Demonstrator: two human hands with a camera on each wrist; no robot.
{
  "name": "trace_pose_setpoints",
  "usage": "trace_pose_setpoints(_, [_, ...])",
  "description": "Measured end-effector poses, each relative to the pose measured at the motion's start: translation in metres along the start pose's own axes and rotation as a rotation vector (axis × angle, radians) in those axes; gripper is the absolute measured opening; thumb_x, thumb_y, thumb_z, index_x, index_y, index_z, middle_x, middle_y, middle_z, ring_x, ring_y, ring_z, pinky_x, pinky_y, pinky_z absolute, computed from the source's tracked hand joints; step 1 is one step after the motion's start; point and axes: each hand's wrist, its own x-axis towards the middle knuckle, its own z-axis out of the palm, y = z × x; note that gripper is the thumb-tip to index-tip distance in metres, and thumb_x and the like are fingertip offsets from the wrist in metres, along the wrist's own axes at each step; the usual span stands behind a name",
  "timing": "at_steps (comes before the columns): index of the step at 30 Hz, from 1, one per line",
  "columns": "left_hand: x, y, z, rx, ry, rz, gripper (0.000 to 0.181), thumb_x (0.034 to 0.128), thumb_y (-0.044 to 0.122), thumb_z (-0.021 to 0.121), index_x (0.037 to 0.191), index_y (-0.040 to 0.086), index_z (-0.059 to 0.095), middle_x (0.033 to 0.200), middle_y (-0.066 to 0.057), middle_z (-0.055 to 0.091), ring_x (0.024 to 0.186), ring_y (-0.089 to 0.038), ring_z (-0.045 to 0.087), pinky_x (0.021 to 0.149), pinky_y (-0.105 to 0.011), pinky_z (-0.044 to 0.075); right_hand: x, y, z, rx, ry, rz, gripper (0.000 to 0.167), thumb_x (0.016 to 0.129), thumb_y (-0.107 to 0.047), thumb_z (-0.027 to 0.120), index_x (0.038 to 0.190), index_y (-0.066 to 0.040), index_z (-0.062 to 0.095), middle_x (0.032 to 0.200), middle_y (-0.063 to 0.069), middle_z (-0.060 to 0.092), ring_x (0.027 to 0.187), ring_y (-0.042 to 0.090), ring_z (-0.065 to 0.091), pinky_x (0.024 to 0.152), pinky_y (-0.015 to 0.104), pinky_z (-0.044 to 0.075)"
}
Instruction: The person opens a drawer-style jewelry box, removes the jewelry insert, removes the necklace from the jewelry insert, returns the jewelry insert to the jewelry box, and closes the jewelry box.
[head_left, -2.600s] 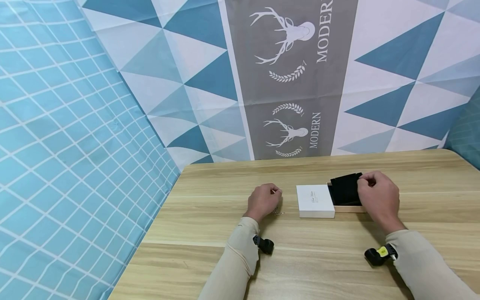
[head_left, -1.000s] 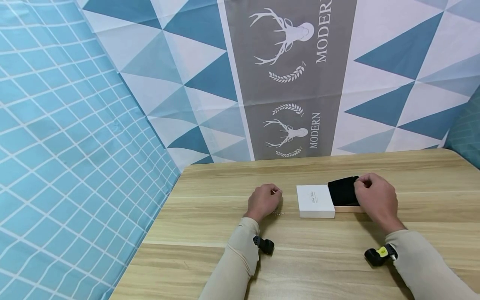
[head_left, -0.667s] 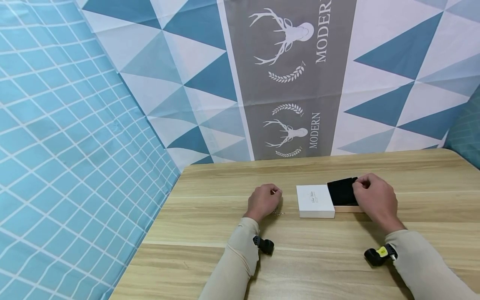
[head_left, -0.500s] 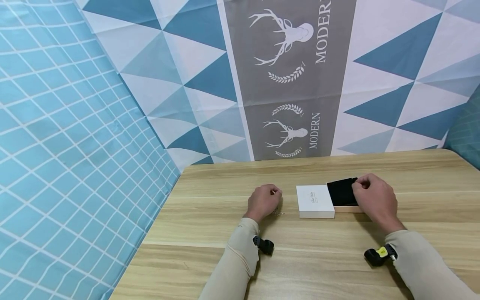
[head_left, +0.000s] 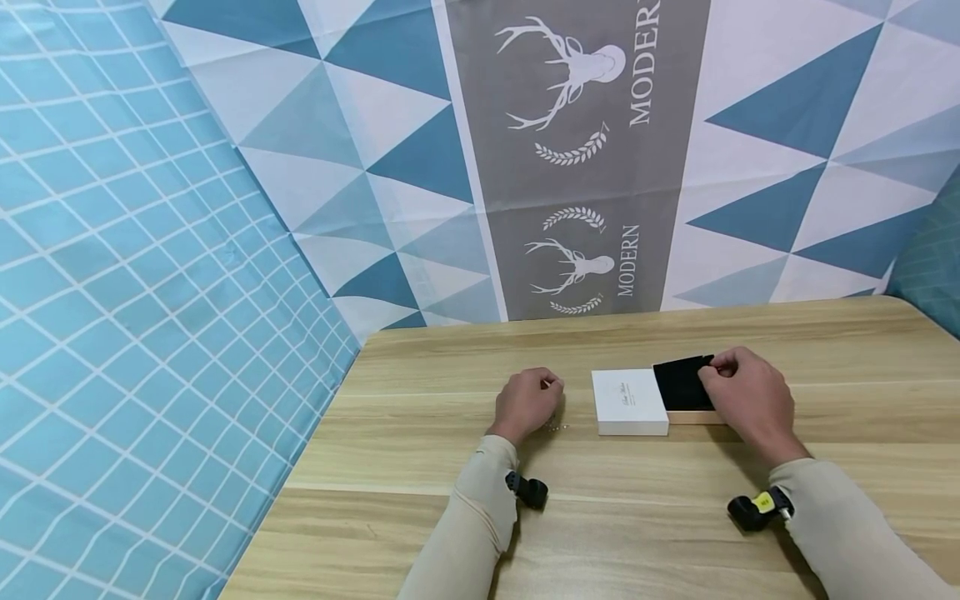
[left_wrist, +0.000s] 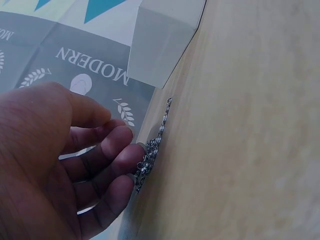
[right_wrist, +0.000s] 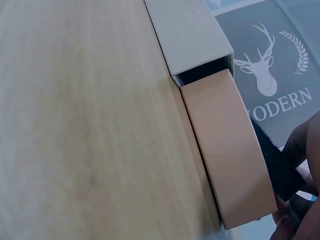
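A white sleeve box [head_left: 632, 402] with small print lies on the table, its tan drawer [right_wrist: 227, 150] pulled partly out to the right. Over the drawer sits a flat black cloth [head_left: 681, 384], tilted a little. My right hand [head_left: 753, 404] pinches its right edge between thumb and fingers; part of the cloth is hidden behind them. Left of the box, my left hand [head_left: 527, 404] rests on the table with loosely curled fingers. Beside its fingertips lies a small heap of silvery chain [left_wrist: 149, 157], seemingly touched by them but not gripped.
The wooden table [head_left: 600, 525] runs back to a patterned cloth wall [head_left: 405, 167]. A blue checked curtain [head_left: 150, 292] hangs along the left side. Small black cameras sit on both wrists.
My right hand has shifted slightly left, bringing the black cloth lower and left, against the white sleeve and over the drawer. The left hand, chain and box stay put.
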Motion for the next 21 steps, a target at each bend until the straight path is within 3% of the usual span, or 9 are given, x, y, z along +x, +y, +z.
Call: trace_pose_setpoints(21, [0.0002, -0.0003, 0.0004, -0.037, 0.012, -0.001, 0.021, 0.1007, 0.032, 0.059, 0.100, 0.022, 0.077, 0.083, 0.013, 0.066, 0.065, -0.008, 0.055, 0.063, -0.031, 0.045, 0.0008, 0.0003, -0.0006, -0.023, -0.033, -0.011, 0.024, 0.094, -0.021, 0.064, 0.103, 0.001, 0.067, 0.100, 0.022, 0.065, 0.083, 0.034, 0.059, 0.060, 0.043, 0.043])
